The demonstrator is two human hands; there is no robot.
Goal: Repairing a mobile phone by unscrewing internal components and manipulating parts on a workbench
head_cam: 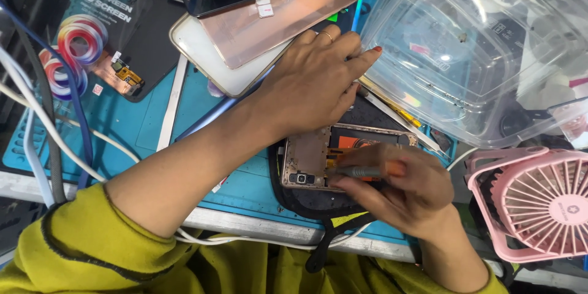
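Observation:
An opened phone body [312, 156] with a gold frame lies back-up on a dark round pad [288, 199], its inner parts showing. My right hand [401, 187] is shut on a slim grey and orange tool [367, 171] whose tip rests on the phone's inside. My left hand [318, 79] reaches across above the phone, fingers spread, one finger pointing toward a clear plastic box [478, 49]. It holds nothing.
A blue work mat [141, 128] covers the bench. A white phone [211, 61] with a copper-coloured screen panel [275, 18] lies at the back. A boxed screen part [104, 30] sits far left beside several cables [37, 122]. A pink small fan [533, 199] stands at right.

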